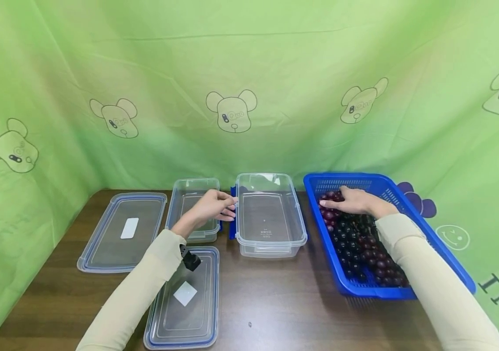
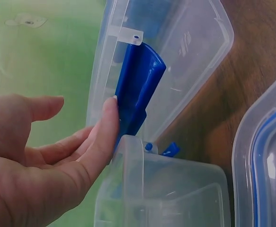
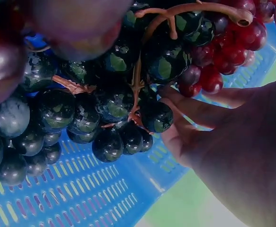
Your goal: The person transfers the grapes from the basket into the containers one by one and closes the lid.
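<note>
A clear plastic container [image 1: 271,209] with blue side latches stands uncovered in the middle. My left hand [image 1: 214,207] is at its left side. In the left wrist view, the fairly straight fingers [image 2: 104,127] are against the blue latch [image 2: 140,82], with the thumb apart. To the right, a blue slotted basket [image 1: 337,273] holds bunches of red and dark grapes. My right hand [image 1: 356,201] reaches into it over the red grapes [image 1: 330,214], thumb and forefinger spread. In the right wrist view, its fingertips are hidden among red and black grapes [image 3: 114,101]; I cannot tell whether they grip.
A second clear container [image 1: 194,185] stands left of the middle one, partly behind my left hand. Two clear lids with blue seals lie on the brown table: one lid [image 1: 113,243] at the far left, another lid [image 1: 183,321] nearer. A green printed cloth [image 1: 284,68] hangs behind.
</note>
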Tool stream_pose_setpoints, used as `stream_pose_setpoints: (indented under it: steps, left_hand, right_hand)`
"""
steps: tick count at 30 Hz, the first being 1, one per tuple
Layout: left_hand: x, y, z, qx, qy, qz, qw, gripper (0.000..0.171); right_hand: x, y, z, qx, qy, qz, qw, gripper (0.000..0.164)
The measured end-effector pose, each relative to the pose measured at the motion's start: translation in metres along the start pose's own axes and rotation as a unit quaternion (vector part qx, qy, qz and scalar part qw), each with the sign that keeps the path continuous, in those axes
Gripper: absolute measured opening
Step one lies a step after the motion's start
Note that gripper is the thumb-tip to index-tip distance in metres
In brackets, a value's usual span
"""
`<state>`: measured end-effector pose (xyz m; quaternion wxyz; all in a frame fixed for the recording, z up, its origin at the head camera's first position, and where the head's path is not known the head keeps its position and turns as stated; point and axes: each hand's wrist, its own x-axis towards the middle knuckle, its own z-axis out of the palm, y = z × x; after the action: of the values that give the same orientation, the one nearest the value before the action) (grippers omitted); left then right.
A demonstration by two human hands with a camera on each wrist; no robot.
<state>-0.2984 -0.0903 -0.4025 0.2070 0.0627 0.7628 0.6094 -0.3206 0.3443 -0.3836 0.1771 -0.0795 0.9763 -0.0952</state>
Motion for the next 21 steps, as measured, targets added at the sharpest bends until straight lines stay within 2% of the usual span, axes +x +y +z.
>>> stream_pose_setpoints:
  steps: [7, 17, 21]
  left_hand:
    - [0.003, -0.002, 0.002, -0.01, -0.001, -0.007, 0.9999, 0.037]
    - [0.01, -0.001, 0.008, 0.01, 0.032, -0.007, 0.9994, 0.031]
    - [0.013, 0.0, 0.01, 0.008, 0.037, -0.013, 0.9992, 0.034]
  right_hand:
    - [0.001, 0.0, -0.001, -0.014, -0.008, 0.01, 1.0, 0.123]
    - [0.005, 0.002, 0.001, 0.012, -0.022, 0.013, 1.0, 0.125]
    - [0.007, 0.003, 0.002, 0.033, -0.031, 0.022, 0.999, 0.13]
